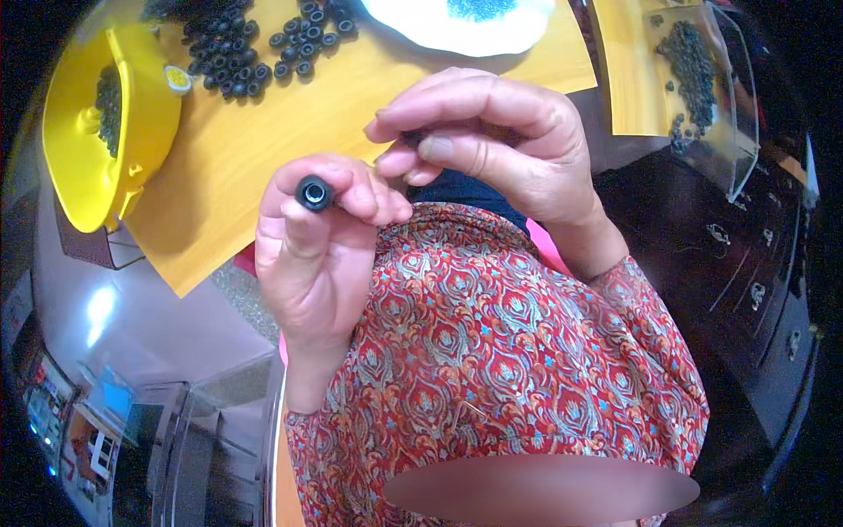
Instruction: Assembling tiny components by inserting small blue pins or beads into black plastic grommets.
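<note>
My left hand (318,246) is raised close to my chest, its fingers closed around a small black ring-shaped part (313,192) with a hole in its middle facing the camera. Just to its right, my right hand (492,140) pinches another small dark piece (413,137) between thumb and fingertips; most of that piece is hidden. Both hands hover above the near edge of a wooden table (263,149). My red patterned sleeves (492,351) fill the lower middle.
A heap of black rings (237,48) lies on the table at the back left beside a yellow bowl (97,132) holding more. A white plate (457,26) sits at the back. A clear plastic tray (702,79) of dark parts stands right, above a dark drawer cabinet (746,281).
</note>
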Demonstrator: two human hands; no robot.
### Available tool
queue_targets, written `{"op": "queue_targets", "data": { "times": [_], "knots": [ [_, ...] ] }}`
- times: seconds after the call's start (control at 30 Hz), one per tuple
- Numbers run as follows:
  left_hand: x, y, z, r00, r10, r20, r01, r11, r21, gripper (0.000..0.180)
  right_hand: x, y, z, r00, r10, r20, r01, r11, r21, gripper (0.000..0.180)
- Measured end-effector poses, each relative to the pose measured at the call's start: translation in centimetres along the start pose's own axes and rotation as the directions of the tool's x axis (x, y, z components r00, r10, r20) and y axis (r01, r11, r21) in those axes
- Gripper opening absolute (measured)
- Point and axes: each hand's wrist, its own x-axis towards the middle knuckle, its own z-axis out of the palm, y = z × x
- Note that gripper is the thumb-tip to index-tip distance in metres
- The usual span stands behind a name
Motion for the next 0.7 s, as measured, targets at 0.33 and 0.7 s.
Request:
{"op": "queue_targets", "data": {
  "times": [0.33,0.7],
  "knots": [
    [-0.2,-0.8,0.1,0.998,-0.032,-0.061,0.032,1.000,0.000,0.033,-0.5,-0.7,0.3,0.999,0.009,-0.035,-0.002,0.980,0.200,0.023],
    [-0.2,-1.3,0.0,0.995,-0.013,-0.095,0.020,0.997,0.074,0.029,-0.5,-0.7,0.5,0.995,-0.100,-0.018,0.102,0.990,0.094,0.026]
  ]
}}
